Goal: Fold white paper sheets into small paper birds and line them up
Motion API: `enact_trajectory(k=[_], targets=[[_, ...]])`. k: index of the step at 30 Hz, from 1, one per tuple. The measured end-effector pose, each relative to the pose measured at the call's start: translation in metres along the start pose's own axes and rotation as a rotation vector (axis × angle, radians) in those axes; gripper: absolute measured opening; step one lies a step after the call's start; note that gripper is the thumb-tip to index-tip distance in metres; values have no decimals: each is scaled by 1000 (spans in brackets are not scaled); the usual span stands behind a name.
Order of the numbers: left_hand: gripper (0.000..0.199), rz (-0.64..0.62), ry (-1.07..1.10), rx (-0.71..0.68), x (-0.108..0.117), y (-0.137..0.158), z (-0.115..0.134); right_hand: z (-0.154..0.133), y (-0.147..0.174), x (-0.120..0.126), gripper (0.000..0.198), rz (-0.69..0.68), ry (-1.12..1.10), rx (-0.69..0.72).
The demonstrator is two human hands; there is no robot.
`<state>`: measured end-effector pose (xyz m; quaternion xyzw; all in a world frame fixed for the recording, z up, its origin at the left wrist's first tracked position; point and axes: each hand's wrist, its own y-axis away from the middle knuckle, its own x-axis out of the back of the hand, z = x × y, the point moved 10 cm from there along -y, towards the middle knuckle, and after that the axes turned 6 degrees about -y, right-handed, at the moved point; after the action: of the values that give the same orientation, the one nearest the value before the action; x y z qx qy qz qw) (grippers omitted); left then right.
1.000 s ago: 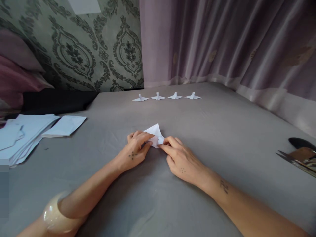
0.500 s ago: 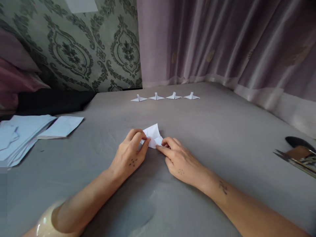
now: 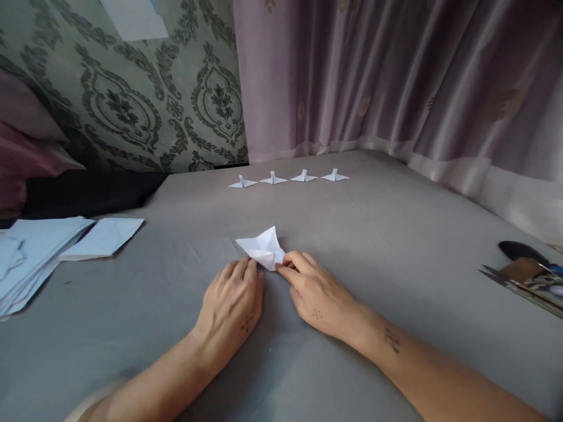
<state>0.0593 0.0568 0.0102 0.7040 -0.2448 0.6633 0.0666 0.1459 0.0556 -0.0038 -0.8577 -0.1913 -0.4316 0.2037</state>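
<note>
- Two hands of mine lie at the lower middle of the frame on a grey bed point(image 3: 396, 246), with a small folded white paper point(image 3: 263, 248) just above them.
- My right hand point(image 3: 317, 296) pinches the paper's near right corner between thumb and forefinger, the other fingers curled beside them.
- My left hand point(image 3: 231, 305) rests palm down on the sheet, fingers pressed together and flat; its fingertips end just below the paper's left edge, and I cannot tell whether they touch it.
- The paper sits low on the bed, one flap raised to a point toward the top of the frame.
- Open grey sheet runs above the paper up to a row of four folded paper figures point(image 3: 288, 178) near the bed's far edge, well apart from my hands.
- Behind that edge hang a mauve curtain point(image 3: 373, 76) and patterned wallpaper point(image 3: 132, 105).
- At the left of the frame a stack of pale blue sheets point(image 3: 30, 252) lies near the bed's side, with bare bed between it and my left hand.
- At the right edge scissors point(image 3: 519, 278) lie on some dark items, well apart from my right hand.
</note>
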Motion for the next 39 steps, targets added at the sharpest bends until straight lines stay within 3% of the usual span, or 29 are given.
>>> enact_trajectory(k=[5,10,20,24,32,36,39], targets=[[22,68,98,-56,-1,-3,-2,0,0,-2,44,-5,22,2],[23,187,227,-137,14,0,-2,0,0,-1,41,-15,33,2],[31,144,329,-194,-5,-2,2,2,0,1,41,-28,6,-25],[30,84,290,-235,-5,-4,9,9,0,7,40,-32,-109,-31],[27,21,199,-263,-5,-4,14,56,-5,11,33,-4,-467,-334],[27,1,186,-272,-8,-5,15,66,-4,8,23,21,-533,-447],[27,-5,165,-275,-9,-5,15,71,-3,10,32,72,-554,-500]])
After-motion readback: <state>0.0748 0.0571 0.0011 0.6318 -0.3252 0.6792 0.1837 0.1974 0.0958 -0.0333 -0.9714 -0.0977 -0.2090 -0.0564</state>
